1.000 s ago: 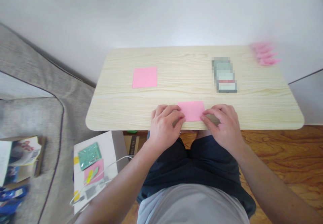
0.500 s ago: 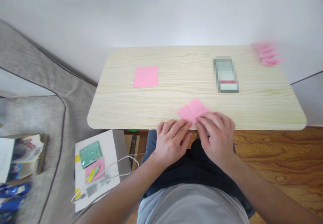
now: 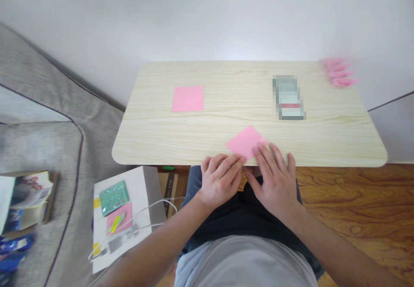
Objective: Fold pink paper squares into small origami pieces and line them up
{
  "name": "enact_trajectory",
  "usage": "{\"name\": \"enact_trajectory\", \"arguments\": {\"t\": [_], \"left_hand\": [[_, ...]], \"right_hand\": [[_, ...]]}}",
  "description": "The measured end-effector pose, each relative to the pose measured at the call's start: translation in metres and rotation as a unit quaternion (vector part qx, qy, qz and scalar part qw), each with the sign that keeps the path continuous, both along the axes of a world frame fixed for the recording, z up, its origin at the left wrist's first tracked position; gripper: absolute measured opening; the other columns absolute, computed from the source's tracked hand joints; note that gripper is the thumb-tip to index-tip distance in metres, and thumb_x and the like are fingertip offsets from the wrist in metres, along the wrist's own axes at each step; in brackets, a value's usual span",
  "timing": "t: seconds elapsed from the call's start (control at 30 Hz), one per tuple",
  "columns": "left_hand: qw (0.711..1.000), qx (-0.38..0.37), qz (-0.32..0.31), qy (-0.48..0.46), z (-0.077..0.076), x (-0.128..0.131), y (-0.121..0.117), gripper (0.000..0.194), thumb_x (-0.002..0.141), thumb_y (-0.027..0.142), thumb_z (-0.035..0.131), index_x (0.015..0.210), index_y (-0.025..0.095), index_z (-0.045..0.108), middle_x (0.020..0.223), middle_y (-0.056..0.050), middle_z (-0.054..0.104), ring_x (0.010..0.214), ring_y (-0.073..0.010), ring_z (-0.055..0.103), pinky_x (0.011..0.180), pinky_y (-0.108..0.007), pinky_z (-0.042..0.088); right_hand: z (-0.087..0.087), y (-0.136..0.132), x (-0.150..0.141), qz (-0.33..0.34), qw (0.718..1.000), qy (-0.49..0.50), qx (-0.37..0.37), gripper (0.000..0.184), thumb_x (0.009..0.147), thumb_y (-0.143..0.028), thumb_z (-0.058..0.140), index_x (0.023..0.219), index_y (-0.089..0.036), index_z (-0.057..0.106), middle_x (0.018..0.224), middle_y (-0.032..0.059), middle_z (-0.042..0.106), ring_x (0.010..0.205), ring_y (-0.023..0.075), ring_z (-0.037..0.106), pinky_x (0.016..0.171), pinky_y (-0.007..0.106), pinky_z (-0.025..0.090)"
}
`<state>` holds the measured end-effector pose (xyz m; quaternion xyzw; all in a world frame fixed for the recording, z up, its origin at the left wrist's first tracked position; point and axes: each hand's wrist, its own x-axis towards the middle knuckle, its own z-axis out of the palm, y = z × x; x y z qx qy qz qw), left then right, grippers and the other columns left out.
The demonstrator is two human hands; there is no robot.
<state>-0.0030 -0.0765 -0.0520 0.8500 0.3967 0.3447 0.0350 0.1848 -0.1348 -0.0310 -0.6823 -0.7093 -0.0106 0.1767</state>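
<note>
A pink sheet of folding paper point(image 3: 245, 142) lies turned cornerwise at the front edge of the table, with its near and right parts under fingers. My left hand point(image 3: 221, 179) has its fingers together at the near corner of the sheet, holding it; the thumb is mostly hidden. My right hand point(image 3: 274, 177) is spread out, its fingertips pressing flat on the sheet's right side. Farther back to the left lies a flat pink square of paper point(image 3: 188, 99). At the far right corner stand several folded pink paper pieces point(image 3: 340, 73), somewhat blurred.
The pale wooden table point(image 3: 155, 136) meets a white wall behind. A phone-like object point(image 3: 289, 98), pixelated, lies right of centre. Below on the left, a white box point(image 3: 136, 183) carries a green packet point(image 3: 114, 198), pink paper and a white cable. A grey sofa point(image 3: 93, 149) stands left.
My right hand has gone from bent fingers at the paper's edge to spread fingers lying on its right side. A crease standing up there now looks flatter. My left hand has barely moved.
</note>
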Motion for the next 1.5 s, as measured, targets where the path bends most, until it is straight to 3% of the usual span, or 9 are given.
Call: {"name": "enact_trajectory", "arguments": {"t": [0.27,0.4,0.57,0.7,0.87,1.03,1.23,1.5], "left_hand": [[0.999,-0.035,-0.002,0.016,0.001,0.005,-0.014,0.048,0.092,0.022,0.071,0.137,0.04,0.068,0.125,0.002,0.077,0.117,-0.0241,0.064,0.105,-0.046,0.037],[0.998,-0.06,-0.007,0.024,0.01,0.008,-0.014,0.04,0.093,0.024,0.071,0.13,0.038,0.072,0.123,0.0,0.078,0.119,-0.0265,0.064,0.104,-0.049,0.038],[0.996,-0.084,-0.021,0.009,0.035,-0.002,0.01,0.038,0.093,0.024,0.068,0.13,0.033,0.071,0.128,0.0,0.076,0.122,-0.0252,0.061,0.108,-0.047,0.039],[0.988,-0.132,-0.061,0.044,0.05,-0.01,0.032,0.024,0.094,0.025,0.066,0.115,0.029,0.076,0.126,-0.001,0.076,0.122,-0.0252,0.06,0.11,-0.046,0.04],[0.986,-0.141,-0.074,0.043,0.052,-0.006,0.041,0.015,0.098,0.025,0.062,0.103,0.027,0.077,0.117,-0.001,0.078,0.115,-0.0237,0.06,0.105,-0.044,0.042],[0.979,-0.188,-0.07,0.029,0.054,0.003,0.043,0.013,0.099,0.031,0.064,0.102,0.026,0.075,0.111,-0.001,0.078,0.109,-0.0226,0.061,0.099,-0.042,0.043],[0.969,-0.247,-0.025,-0.002,0.053,0.014,0.054,0.021,0.096,0.031,0.065,0.116,0.026,0.071,0.104,-0.001,0.078,0.104,-0.0233,0.062,0.096,-0.042,0.046],[0.967,-0.253,0.004,0.002,0.052,0.023,0.063,0.034,0.094,0.033,0.067,0.127,0.028,0.064,0.103,0.0,0.077,0.106,-0.0254,0.061,0.096,-0.043,0.044]], "right_hand": [[0.009,0.009,0.006,0.004,1.0,-0.001,-0.011,0.074,0.097,-0.032,0.061,0.164,-0.022,0.032,0.165,0.016,0.044,0.155,0.042,0.034,0.12,0.072,0.02],[0.01,0.01,0.007,0.014,1.0,-0.013,-0.01,0.072,0.093,-0.032,0.066,0.16,-0.032,0.04,0.167,0.0142,0.041,0.154,0.0447,0.033,0.117,0.075,0.023],[0.011,0.008,0.013,0.038,0.999,-0.023,-0.02,0.066,0.094,-0.038,0.067,0.156,-0.04,0.046,0.17,0.0097,0.037,0.156,0.0433,0.03,0.118,0.073,0.023],[0.009,0.007,0.02,0.065,0.998,0.002,-0.007,0.058,0.095,-0.038,0.068,0.151,-0.039,0.053,0.168,0.007,0.041,0.156,0.0399,0.033,0.12,0.068,0.024],[0.003,0.009,0.029,0.067,0.987,0.12,0.083,0.028,0.096,-0.025,0.066,0.123,-0.029,0.072,0.139,0.0058,0.07,0.14,0.0301,0.054,0.117,0.055,0.037],[0.009,0.018,0.03,0.034,0.979,0.18,0.087,0.009,0.097,-0.028,0.067,0.101,-0.026,0.075,0.115,0.005,0.076,0.116,0.0269,0.063,0.104,0.049,0.047],[0.02,0.031,0.029,-0.032,0.984,0.175,0.034,0.021,0.101,-0.038,0.062,0.091,-0.024,0.073,0.101,0.0064,0.073,0.1,0.0256,0.061,0.089,0.045,0.045],[0.026,0.045,0.033,-0.058,0.991,0.114,-0.039,0.026,0.102,-0.042,0.058,0.088,-0.024,0.072,0.09,0.005,0.07,0.093,0.0257,0.062,0.079,0.04,0.038]]}}
